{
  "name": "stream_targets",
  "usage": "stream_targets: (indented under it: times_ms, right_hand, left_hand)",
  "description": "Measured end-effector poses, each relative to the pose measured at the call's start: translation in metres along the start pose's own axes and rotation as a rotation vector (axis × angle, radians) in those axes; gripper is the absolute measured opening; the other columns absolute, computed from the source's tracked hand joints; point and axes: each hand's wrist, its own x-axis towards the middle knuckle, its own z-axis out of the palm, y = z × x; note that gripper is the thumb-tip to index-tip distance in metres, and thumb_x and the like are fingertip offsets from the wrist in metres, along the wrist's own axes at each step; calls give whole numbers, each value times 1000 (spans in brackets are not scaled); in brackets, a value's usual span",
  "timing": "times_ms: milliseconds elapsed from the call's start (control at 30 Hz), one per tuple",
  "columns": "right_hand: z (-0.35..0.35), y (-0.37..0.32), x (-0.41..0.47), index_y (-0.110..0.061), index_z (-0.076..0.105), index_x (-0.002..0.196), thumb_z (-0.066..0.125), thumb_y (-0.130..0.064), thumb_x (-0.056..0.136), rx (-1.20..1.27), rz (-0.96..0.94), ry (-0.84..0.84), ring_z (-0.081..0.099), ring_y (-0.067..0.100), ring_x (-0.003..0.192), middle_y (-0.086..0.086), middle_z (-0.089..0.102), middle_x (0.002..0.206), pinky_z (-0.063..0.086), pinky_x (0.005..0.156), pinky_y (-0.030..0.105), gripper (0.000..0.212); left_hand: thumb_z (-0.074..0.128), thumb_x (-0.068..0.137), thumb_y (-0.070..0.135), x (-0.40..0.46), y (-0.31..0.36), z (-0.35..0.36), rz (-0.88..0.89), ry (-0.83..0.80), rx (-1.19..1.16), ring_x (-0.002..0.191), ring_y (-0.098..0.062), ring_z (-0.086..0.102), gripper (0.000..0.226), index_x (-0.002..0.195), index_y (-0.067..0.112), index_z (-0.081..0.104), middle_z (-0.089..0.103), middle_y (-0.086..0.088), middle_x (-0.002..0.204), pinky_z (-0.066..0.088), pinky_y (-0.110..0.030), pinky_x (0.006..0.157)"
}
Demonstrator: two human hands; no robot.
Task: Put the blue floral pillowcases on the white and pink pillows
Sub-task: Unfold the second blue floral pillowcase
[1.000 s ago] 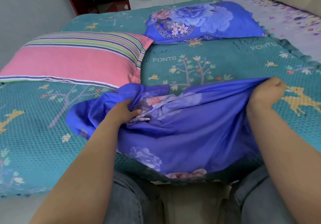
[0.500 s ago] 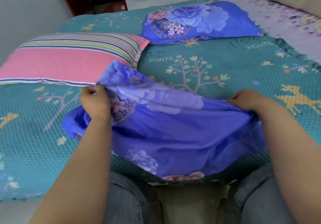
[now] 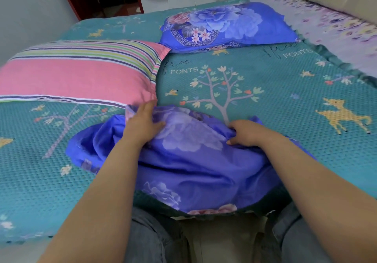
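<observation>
**Opening the second pillowcase at the near edge of the bed**

Teal bedspread (image 3: 275,91), printed with trees and deer, across nearly the whole view; lilac sheet (image 3: 334,25) at far right. Pink striped pillow (image 3: 81,74), still bare, at left, its near right corner just beyond the loose case. Covered pillow (image 3: 224,27), already in blue floral fabric, at far centre, just touching the pink pillow's far right corner. Loose pillowcase (image 3: 193,160), rumpled and flat on the bedspread at near centre, its near end draped over the bed edge toward the lap.

Left hand (image 3: 142,123) laid on the case's far left edge, fingers bunching the cloth, thumb on top; right hand (image 3: 246,133) clenched on a fold of the far right edge. Whether one layer or both are caught: cannot tell.

Step in hand, judged: finding and spreading the case's mouth, with one pillow of two apparently finished. Next move calls for separating the two layers, holding the mouth wide toward the left, then feeding the pink pillow's near corner in.
</observation>
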Motion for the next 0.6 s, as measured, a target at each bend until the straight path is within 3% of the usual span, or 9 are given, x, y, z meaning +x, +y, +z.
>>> stream_targets:
  times_ms: [100,167,233,333,367,433,500,567,600]
  right_hand:
    - [-20,-9,-10,-7,67,89,70,-23,80,389,-104,-13,57,15,76,12,68,88,43,70,31,18]
    - [-37,-13,-24,-10,68,81,64,-14,69,983,-83,-1,57,13,66,8,66,76,46,67,29,12]
    - [-46,-11,-34,-7,66,77,52,-9,69,1391,-35,-81,61,17,55,8,67,65,50,59,26,16]
    - [-55,-5,-33,-9,66,78,48,-9,87,1356,-2,53,61,17,57,8,67,71,50,58,22,20]
    - [-59,-2,-32,-10,66,80,50,-11,90,1338,-33,133,61,16,61,7,67,75,50,60,21,19]
    - [-68,6,-33,-10,68,92,59,-18,88,1402,-149,131,65,15,67,5,70,81,54,66,23,12]
    - [-77,20,-34,-9,64,107,72,-21,74,1330,-204,-11,67,16,76,6,70,93,56,74,26,37]
    - [-81,28,-29,-11,61,115,78,-15,72,913,-175,-24,66,17,90,4,69,105,52,83,21,46]
    - [-81,30,-22,-13,63,112,75,-15,77,635,-111,98,65,20,94,5,69,106,50,82,22,37]
  left_hand:
    - [77,72,36,1,-11,14,-88,-372,135,146,-18,9,108,151,20,5,6,-5,158,16,-40,117]
    - [79,68,41,2,-13,14,-84,-448,184,146,-15,1,118,151,25,-3,-3,0,159,13,-43,117]
    - [81,65,43,2,-8,14,-6,-491,195,146,-15,5,120,150,26,-3,3,0,159,17,-44,116]
    - [78,66,41,7,3,10,18,-577,290,127,-27,41,97,146,30,25,39,-9,142,37,-37,105]
    - [73,69,41,10,8,4,-3,-523,333,112,-29,51,74,135,31,41,50,-10,130,44,-36,94]
    - [62,79,38,14,17,-9,-49,-195,327,94,-34,60,36,113,25,58,63,-14,111,50,-38,80]
    - [58,86,29,22,22,-25,-113,180,146,90,-36,63,23,102,13,60,65,-21,99,50,-37,73]
    - [57,85,19,35,25,-43,-208,344,-120,77,-24,65,10,93,13,57,63,-18,88,45,-28,60]
    - [55,83,17,44,31,-50,-267,353,-241,67,-20,65,6,88,20,53,62,-16,82,46,-27,53]
